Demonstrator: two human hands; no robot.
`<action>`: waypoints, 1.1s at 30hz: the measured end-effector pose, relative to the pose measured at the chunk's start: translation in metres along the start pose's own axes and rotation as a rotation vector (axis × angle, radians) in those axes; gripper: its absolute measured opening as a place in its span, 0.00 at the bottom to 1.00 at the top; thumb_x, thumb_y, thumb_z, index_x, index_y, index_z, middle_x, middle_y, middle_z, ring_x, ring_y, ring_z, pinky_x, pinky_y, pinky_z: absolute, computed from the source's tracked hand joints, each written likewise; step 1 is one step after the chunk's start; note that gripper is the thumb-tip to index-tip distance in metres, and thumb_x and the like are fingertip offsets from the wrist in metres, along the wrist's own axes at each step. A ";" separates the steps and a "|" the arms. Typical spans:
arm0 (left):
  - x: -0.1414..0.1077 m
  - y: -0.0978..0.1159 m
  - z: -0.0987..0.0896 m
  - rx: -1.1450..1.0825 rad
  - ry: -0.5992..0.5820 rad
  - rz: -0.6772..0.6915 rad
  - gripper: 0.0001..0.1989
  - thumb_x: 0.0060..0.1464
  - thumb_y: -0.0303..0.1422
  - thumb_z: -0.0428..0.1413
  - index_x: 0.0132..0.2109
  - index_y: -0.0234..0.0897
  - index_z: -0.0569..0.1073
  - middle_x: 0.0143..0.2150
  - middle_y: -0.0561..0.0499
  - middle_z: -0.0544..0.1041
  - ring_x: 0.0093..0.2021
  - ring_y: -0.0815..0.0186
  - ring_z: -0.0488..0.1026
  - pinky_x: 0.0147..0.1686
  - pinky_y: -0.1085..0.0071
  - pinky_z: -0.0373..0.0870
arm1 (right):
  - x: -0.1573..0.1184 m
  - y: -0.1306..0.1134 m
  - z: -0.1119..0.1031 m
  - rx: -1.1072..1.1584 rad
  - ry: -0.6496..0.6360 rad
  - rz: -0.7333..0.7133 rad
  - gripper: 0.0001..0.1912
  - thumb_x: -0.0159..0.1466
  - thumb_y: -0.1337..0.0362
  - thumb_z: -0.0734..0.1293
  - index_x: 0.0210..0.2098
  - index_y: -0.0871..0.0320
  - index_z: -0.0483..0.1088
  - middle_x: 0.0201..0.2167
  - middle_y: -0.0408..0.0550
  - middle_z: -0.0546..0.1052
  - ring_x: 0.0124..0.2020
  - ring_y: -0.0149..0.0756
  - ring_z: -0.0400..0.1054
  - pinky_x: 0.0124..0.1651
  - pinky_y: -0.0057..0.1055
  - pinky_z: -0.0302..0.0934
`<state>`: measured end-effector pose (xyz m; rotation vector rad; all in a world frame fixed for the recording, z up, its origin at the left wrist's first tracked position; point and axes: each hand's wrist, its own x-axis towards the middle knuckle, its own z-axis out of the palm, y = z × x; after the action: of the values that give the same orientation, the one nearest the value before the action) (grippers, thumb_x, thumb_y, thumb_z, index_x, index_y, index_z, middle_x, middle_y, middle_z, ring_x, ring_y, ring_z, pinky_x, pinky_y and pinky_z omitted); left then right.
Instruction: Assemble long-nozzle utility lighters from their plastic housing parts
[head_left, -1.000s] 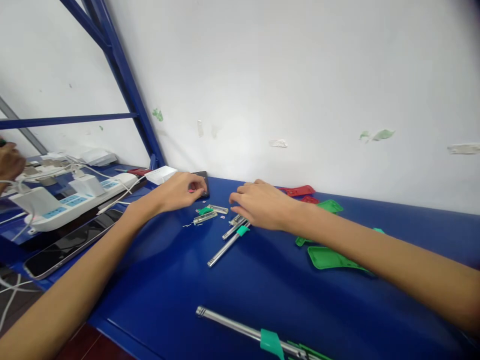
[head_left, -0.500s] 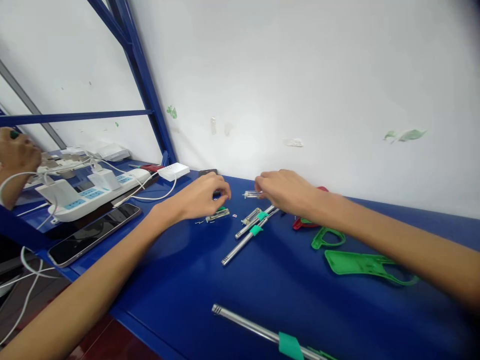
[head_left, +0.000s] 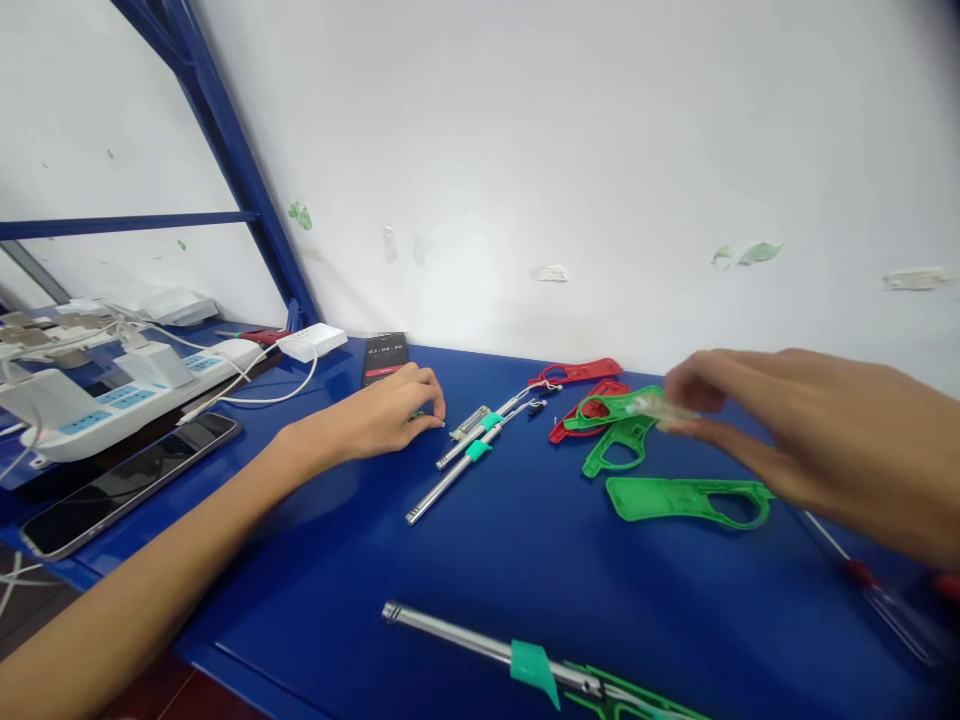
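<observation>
My right hand [head_left: 810, 430] is raised over the right part of the blue table, its thumb and fingers pinched on a small clear plastic part [head_left: 660, 408]. Beneath and left of it lie green plastic pieces [head_left: 675, 498] and red plastic pieces [head_left: 585, 372]. My left hand [head_left: 397, 408] rests on the table with thumb and index finger curled close together; whatever may be between them is too hidden to make out. Just right of it are another clear part [head_left: 469, 422] and two silver rods [head_left: 450, 483] wrapped with green tape.
A third silver rod [head_left: 450, 630] lies near the front edge. Two phones [head_left: 135, 480], a white power strip [head_left: 142, 395] with cables and a white box [head_left: 313, 341] are at left. A screwdriver [head_left: 892, 610] lies at right. A wall stands behind.
My right hand has moved from the middle of the table to the right and nearer, carrying the clear part. My left hand stays low on the table. The view has turned right.
</observation>
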<state>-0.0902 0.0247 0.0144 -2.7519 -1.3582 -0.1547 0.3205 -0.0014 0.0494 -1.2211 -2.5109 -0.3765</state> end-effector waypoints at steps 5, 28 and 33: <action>0.001 0.006 0.006 0.083 0.057 0.000 0.09 0.68 0.37 0.60 0.47 0.34 0.76 0.50 0.47 0.77 0.47 0.60 0.77 0.48 0.59 0.78 | -0.048 -0.009 0.011 -0.001 -0.058 0.009 0.14 0.76 0.46 0.57 0.48 0.45 0.68 0.43 0.45 0.80 0.40 0.43 0.75 0.42 0.43 0.68; 0.025 0.143 -0.006 -1.359 0.081 -0.190 0.09 0.62 0.36 0.64 0.36 0.36 0.79 0.28 0.53 0.79 0.23 0.74 0.72 0.20 0.79 0.61 | -0.071 -0.078 0.037 0.702 -0.026 0.247 0.13 0.72 0.42 0.63 0.47 0.37 0.75 0.46 0.38 0.82 0.42 0.40 0.78 0.39 0.38 0.76; 0.019 0.146 -0.001 -1.456 0.039 -0.170 0.09 0.63 0.37 0.64 0.38 0.36 0.82 0.31 0.51 0.81 0.26 0.72 0.75 0.20 0.79 0.61 | -0.061 -0.088 0.033 0.935 -0.210 0.275 0.17 0.71 0.42 0.62 0.40 0.42 0.77 0.38 0.40 0.82 0.36 0.43 0.78 0.26 0.36 0.68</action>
<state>0.0374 -0.0490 0.0148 -3.4358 -1.9148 -1.8403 0.2799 -0.0854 -0.0131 -1.1706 -2.1412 0.9277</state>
